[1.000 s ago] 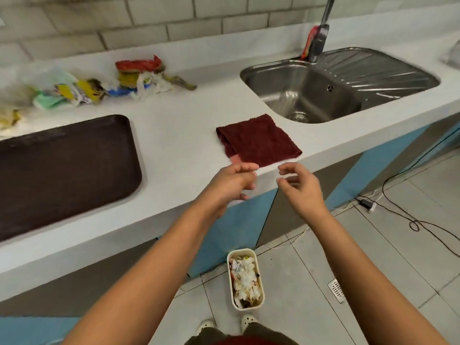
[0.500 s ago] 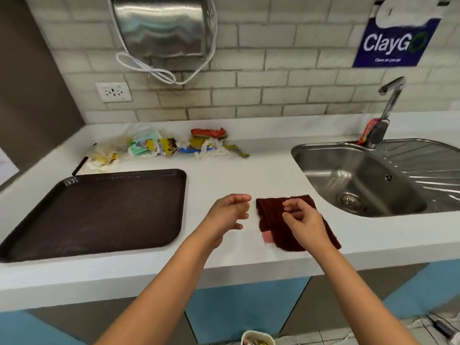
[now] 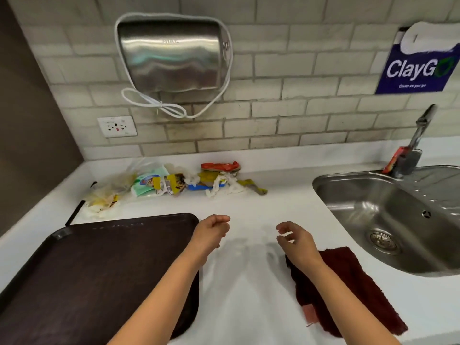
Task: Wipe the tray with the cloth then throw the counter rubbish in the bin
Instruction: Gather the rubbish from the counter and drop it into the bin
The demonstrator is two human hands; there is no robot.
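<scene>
Hands over the desk, tray and cloth untouched

Desk [image 3: 249, 295] comes first for us: a white surface running from the brick wall toward us, carrying everything else. On its right we see the steel sink [image 3: 388, 220], with the tap [image 3: 420, 130] rising behind it. On the wall above the desk hangs a steel hand dryer [image 3: 171, 56] with a white cord looped round it, a socket [image 3: 117, 126] below it to the left, and a blue sign [image 3: 420, 68] far to the right.

Next in size is the dark brown tray [image 3: 99, 277], lying flat on the left of the desk; our left forearm crosses over its right edge. The dark red cloth [image 3: 358, 290] lies flat on the desk near the front edge, just beside the sink, and our right wrist covers its upper left corner. The rubbish [image 3: 174, 185], a row of wrappers, plastic bags and crumpled paper, sits along the back of the desk against the wall, well apart from both hands.

Our left hand [image 3: 211, 232] hovers by the tray's far right corner, its fingers loosely curled and grasping nothing. Our right hand [image 3: 296, 242] hovers just beyond the cloth, fingers [image 3: 283, 227] relaxed and bent, released, with nothing in them.
</scene>
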